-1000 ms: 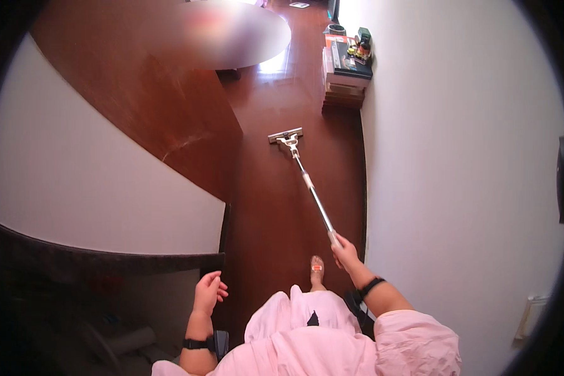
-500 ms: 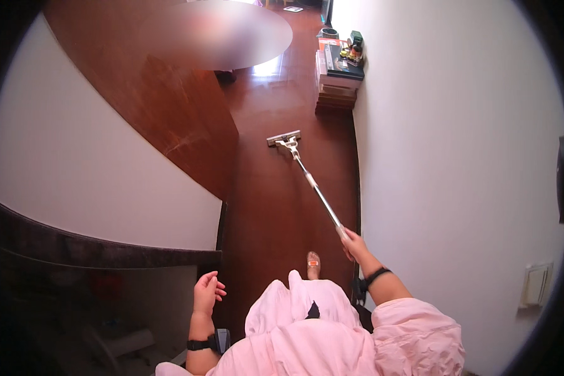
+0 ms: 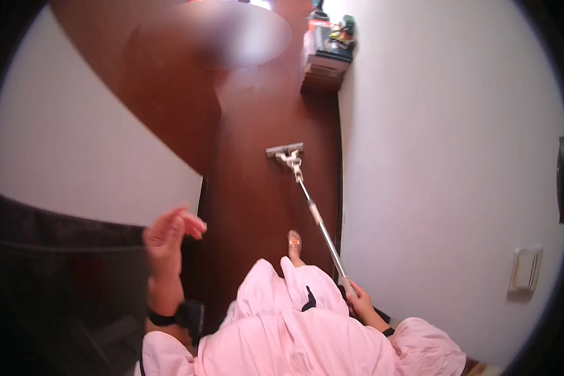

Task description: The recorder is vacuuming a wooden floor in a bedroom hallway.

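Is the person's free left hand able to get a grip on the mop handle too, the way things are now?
Probably yes. The left hand hangs empty and apart, and the mop handle above the right hand is bare, with only pink clothing between them.

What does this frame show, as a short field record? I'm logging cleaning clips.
setting: narrow corridor with dark red-brown wooden floor, white wall on the right
right hand: closed grip on the silver metal pole of a flat-headed mop
mop head: flat on the floor, ahead of the person
left hand: raised, empty, fingers loosely curled
far end: low shelf with small items
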Tool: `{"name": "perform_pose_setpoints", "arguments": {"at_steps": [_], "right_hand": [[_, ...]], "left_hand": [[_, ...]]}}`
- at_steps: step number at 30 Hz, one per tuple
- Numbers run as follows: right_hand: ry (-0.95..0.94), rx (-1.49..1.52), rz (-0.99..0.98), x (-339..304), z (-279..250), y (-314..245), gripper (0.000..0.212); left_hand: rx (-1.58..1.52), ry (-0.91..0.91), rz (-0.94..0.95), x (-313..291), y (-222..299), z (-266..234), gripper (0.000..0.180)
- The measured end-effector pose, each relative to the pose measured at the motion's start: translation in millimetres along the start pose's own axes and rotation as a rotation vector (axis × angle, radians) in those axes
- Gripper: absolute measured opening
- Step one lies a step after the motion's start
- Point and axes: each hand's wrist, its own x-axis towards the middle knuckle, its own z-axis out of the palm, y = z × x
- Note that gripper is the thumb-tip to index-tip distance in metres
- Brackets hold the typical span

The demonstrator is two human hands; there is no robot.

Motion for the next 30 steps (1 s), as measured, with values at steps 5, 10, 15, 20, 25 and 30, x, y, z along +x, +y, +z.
{"name": "perform_pose_setpoints", "arguments": {"at_steps": [5, 10, 15, 20, 25, 30], "right_hand": [[0.017, -0.071, -0.079, 58, -16, -19, 0.051], [-0.215, 0.014, -0.259, 114, 25, -53, 0.048], [-0.213, -0.053, -0.232, 155, 66, -126, 0.047], [-0.157, -0.065, -0.062, 153, 75, -25, 0.049], [-0.172, -0.131, -0.113, 124, 63, -132, 0.051], [-0.118, -0.171, -0.03, 40, 5, -20, 0.052]], "left_hand": [[-0.069, -0.246, 0.848, -42, 107, 79, 0.08], [0.147, -0.082, 0.834, -142, 152, 88, 0.08], [0.313, 0.039, 0.846, -172, 169, 107, 0.081], [0.394, 0.124, 0.692, -251, 135, 81, 0.081], [0.431, 0.149, 0.636, -101, 186, 87, 0.082], [0.49, 0.131, 0.625, -145, 164, 80, 0.083]]}}
